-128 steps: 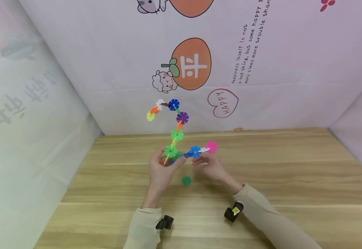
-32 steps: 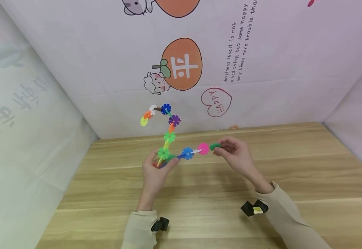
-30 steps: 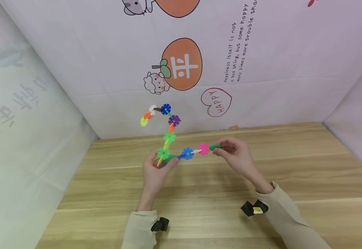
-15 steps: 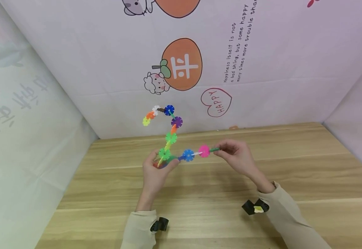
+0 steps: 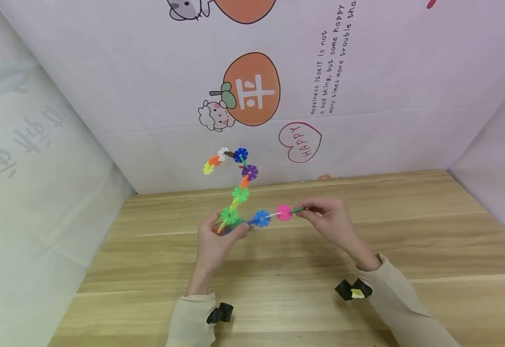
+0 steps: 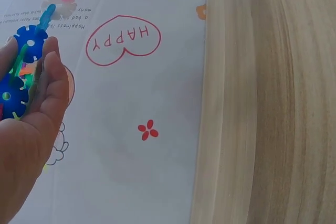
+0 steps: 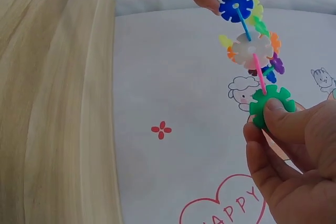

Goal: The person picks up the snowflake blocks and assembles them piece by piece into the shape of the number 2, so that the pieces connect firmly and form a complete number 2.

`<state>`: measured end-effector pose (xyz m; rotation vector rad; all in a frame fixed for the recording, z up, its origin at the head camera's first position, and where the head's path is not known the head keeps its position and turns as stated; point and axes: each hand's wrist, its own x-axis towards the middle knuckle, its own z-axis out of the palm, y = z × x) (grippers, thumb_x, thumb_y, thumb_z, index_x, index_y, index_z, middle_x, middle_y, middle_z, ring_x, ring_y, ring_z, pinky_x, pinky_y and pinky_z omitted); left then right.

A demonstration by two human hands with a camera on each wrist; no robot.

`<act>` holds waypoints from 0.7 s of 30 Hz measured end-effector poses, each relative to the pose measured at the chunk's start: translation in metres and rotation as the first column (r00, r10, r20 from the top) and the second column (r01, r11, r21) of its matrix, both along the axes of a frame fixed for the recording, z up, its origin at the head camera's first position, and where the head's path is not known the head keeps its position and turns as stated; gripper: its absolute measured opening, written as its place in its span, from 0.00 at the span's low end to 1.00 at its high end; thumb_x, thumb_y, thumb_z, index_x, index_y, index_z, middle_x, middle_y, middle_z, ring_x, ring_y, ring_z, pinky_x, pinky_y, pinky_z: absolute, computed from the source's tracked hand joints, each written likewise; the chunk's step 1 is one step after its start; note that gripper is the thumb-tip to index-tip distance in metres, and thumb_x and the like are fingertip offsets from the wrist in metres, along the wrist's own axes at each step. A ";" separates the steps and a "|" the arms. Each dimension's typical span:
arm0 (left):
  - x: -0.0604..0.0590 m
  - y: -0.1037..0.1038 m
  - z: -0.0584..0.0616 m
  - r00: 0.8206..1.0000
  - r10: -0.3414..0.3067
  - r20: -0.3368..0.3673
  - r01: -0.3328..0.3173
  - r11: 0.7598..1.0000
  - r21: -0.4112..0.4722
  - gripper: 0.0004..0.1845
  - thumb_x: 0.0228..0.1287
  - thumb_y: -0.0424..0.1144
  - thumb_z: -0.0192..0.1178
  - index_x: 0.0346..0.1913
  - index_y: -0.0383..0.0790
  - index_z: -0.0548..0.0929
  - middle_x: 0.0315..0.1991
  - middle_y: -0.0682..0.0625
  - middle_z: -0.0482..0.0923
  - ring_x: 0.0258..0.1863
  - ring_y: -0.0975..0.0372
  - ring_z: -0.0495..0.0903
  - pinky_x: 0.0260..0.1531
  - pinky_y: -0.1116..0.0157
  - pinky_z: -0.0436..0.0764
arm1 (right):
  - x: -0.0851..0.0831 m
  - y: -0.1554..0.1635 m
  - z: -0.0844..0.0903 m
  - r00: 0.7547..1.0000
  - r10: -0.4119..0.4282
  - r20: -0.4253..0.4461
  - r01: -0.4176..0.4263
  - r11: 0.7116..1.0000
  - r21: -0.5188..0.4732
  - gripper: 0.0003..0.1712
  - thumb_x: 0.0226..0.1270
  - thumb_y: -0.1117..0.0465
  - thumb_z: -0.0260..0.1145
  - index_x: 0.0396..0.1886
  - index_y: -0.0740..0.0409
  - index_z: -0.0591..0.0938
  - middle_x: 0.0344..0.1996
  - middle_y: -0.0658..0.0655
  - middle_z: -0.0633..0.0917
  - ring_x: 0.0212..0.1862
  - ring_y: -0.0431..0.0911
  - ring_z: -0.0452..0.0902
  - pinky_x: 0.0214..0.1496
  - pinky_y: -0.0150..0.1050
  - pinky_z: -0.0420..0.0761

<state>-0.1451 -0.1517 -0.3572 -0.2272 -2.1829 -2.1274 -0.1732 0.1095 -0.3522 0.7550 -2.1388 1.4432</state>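
A chain of slotted plastic snowflake discs (image 5: 240, 194) in many colours is held above the table. My left hand (image 5: 213, 243) grips it near its lower bend, fingers behind and thumb in front, partly hiding red, blue and green discs. From there one arm of the chain rises and hooks over to a yellow disc (image 5: 208, 168). The other runs right through a blue disc (image 5: 262, 218) and a white one (image 7: 245, 52) to a pink disc (image 5: 284, 212). My right hand (image 5: 332, 221) pinches a green snowflake disc (image 7: 259, 109), whose edge meets the pink disc.
The wooden table (image 5: 278, 289) spreads below both hands. Behind it stands a white printed backdrop (image 5: 170, 96), with a pale side wall (image 5: 44, 193) on the left. Black wrist cameras sit on both sleeves.
Earlier the green disc was lower, between the hands; later my right hand held it just right of the pink disc. Now they meet, and the hooked arm has tipped slightly right.
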 end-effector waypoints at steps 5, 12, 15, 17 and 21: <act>0.000 -0.002 0.000 1.000 -0.003 0.013 0.004 0.999 -0.034 0.17 0.54 0.39 0.72 0.46 0.42 0.80 0.36 0.44 0.85 0.33 0.51 0.86 0.40 0.57 0.83 | 0.002 -0.004 0.002 0.998 -0.001 -0.066 0.003 1.000 0.016 0.11 0.45 0.84 0.70 0.28 0.68 0.86 0.27 0.61 0.87 0.32 0.38 0.84 0.36 0.26 0.82; -0.001 -0.002 -0.003 1.000 0.004 0.029 -0.002 0.998 -0.062 0.17 0.54 0.40 0.72 0.45 0.42 0.81 0.35 0.44 0.84 0.33 0.55 0.85 0.44 0.56 0.79 | 0.004 -0.004 0.005 0.988 -0.028 -0.150 0.037 0.998 0.059 0.13 0.43 0.84 0.71 0.28 0.67 0.87 0.28 0.60 0.88 0.32 0.45 0.85 0.39 0.23 0.80; 0.000 -0.003 -0.002 0.999 0.009 0.045 -0.007 0.999 -0.050 0.17 0.54 0.40 0.72 0.46 0.42 0.81 0.35 0.43 0.84 0.34 0.54 0.85 0.44 0.56 0.79 | 0.005 -0.005 0.005 0.982 -0.023 -0.185 0.035 0.998 0.059 0.13 0.43 0.83 0.72 0.28 0.66 0.87 0.28 0.60 0.87 0.31 0.47 0.85 0.38 0.23 0.80; 0.001 -0.003 -0.002 0.998 0.014 0.062 -0.011 0.999 -0.051 0.17 0.54 0.40 0.72 0.46 0.42 0.81 0.36 0.44 0.84 0.35 0.54 0.85 0.44 0.57 0.79 | 0.005 -0.006 0.006 0.978 -0.014 -0.208 0.026 0.998 0.057 0.13 0.41 0.83 0.72 0.28 0.66 0.86 0.27 0.60 0.87 0.30 0.48 0.85 0.38 0.23 0.80; 0.001 -0.003 -0.002 0.997 0.015 0.078 -0.009 0.997 -0.077 0.19 0.53 0.43 0.72 0.47 0.43 0.81 0.37 0.45 0.83 0.36 0.55 0.84 0.46 0.57 0.78 | 0.004 -0.005 0.005 0.967 -0.004 -0.255 0.017 0.999 0.049 0.15 0.38 0.84 0.72 0.27 0.67 0.86 0.26 0.61 0.87 0.31 0.45 0.85 0.38 0.23 0.80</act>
